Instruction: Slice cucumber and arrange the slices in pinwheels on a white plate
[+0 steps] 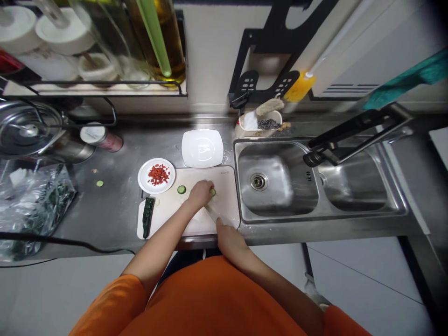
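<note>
On the white cutting board (227, 184), my left hand (201, 194) is closed with its fingertips at a small cucumber piece (213, 192). My right hand (231, 240) grips a knife at the board's front edge. The knife's blade (211, 213) slants up and left beneath my left hand, and its handle is hidden in my fist. Left of my left hand lies another cucumber piece (181, 189), cut face up. A longer dark green cucumber length (148, 217) rests at the board's left end, beside a pale thin slice (157, 202).
A white plate of red berries (143, 176) overlaps the board's back left corner. Behind the board sits a white square dish (202, 148). The double sink (276, 177) is to the right. A cucumber slice (100, 183) and a plastic bag (35, 205) lie on the left counter.
</note>
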`<state>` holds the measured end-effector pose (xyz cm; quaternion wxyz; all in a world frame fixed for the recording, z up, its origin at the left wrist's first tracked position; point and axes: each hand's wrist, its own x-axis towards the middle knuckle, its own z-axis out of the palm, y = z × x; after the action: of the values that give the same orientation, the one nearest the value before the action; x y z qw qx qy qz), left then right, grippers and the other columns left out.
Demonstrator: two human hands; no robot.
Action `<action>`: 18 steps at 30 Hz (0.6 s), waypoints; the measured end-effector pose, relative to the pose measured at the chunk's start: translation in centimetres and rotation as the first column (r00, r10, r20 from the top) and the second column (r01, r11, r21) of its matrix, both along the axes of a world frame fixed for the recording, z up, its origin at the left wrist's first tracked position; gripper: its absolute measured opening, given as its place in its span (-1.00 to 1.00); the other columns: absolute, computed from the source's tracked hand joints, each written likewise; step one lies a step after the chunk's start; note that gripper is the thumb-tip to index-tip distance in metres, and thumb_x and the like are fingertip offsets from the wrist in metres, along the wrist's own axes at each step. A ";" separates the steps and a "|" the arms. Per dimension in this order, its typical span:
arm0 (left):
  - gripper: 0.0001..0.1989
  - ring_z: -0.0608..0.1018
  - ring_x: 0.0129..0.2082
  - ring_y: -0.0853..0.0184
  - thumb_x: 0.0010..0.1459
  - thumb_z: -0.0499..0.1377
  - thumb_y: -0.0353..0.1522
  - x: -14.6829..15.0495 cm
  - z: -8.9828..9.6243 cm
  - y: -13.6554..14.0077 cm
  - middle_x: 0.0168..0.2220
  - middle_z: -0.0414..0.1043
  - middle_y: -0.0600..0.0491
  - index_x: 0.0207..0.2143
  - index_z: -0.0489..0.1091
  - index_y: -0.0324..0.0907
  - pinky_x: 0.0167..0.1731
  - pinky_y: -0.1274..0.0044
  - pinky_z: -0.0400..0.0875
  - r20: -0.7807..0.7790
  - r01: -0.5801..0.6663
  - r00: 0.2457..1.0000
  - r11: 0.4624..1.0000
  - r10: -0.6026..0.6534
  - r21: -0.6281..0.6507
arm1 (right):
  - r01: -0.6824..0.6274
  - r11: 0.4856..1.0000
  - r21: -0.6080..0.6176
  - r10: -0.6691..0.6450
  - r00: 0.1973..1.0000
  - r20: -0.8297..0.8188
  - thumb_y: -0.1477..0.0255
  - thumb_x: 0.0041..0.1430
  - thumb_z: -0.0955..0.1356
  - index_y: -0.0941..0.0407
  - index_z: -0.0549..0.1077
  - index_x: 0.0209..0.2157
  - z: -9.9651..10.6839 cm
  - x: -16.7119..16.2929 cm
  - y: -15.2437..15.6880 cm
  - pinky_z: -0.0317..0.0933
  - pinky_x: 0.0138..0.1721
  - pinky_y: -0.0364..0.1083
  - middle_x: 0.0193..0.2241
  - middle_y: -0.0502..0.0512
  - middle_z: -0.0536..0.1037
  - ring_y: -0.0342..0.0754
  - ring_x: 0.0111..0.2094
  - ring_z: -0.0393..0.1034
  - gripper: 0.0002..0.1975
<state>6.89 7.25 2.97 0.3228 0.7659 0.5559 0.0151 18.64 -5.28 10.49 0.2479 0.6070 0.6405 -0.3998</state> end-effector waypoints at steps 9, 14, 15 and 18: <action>-0.97 0.43 -0.46 0.37 -0.05 0.19 -0.44 -0.8 0.4 -0.2 -0.48 0.43 0.07 -0.51 0.43 -0.17 -0.43 0.56 0.28 0.142 -0.109 0.983 0.991 0.120 -0.082 | -0.014 0.999 0.037 0.014 1.000 0.003 0.70 0.18 0.08 0.24 0.17 0.11 -0.1 0.2 0.0 0.29 -0.26 -0.06 -0.26 0.32 0.53 0.09 -0.15 0.46 -0.54; -0.89 0.45 -0.50 0.40 0.00 0.20 -0.30 -3.7 0.9 -2.6 -0.52 0.45 0.13 -0.45 0.45 -0.15 -0.43 0.58 0.30 0.227 -0.472 0.842 0.872 0.489 -0.127 | -0.003 1.000 0.028 0.004 1.000 -0.020 0.71 0.14 0.10 0.23 0.15 0.13 -0.2 0.5 0.1 0.28 -0.25 -0.06 -0.25 0.29 0.53 0.09 -0.14 0.45 -0.50; -0.88 0.47 -0.49 0.40 -0.01 0.20 -0.29 -4.3 0.8 -3.1 -0.51 0.47 0.13 -0.44 0.46 -0.14 -0.42 0.58 0.31 0.224 -0.532 0.804 0.835 0.550 -0.140 | -0.001 1.000 0.018 0.002 1.000 -0.024 0.71 0.13 0.10 0.22 0.15 0.12 -0.2 0.5 0.1 0.28 -0.25 -0.06 -0.25 0.29 0.53 0.10 -0.14 0.45 -0.50; -0.86 0.50 -0.46 0.39 0.00 0.18 -0.30 -5.4 0.2 -4.7 -0.47 0.50 0.12 -0.39 0.48 -0.14 -0.37 0.56 0.33 0.198 -0.647 0.717 0.744 0.669 -0.167 | 0.009 1.000 0.004 -0.009 1.000 -0.023 0.71 0.12 0.10 0.22 0.19 0.09 0.0 0.6 0.2 0.28 -0.25 -0.06 -0.25 0.28 0.53 0.09 -0.14 0.44 -0.52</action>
<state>1.50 2.54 3.14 0.3947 0.4956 0.7476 0.1993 19.23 -5.09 10.46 0.2377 0.6058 0.6414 -0.4063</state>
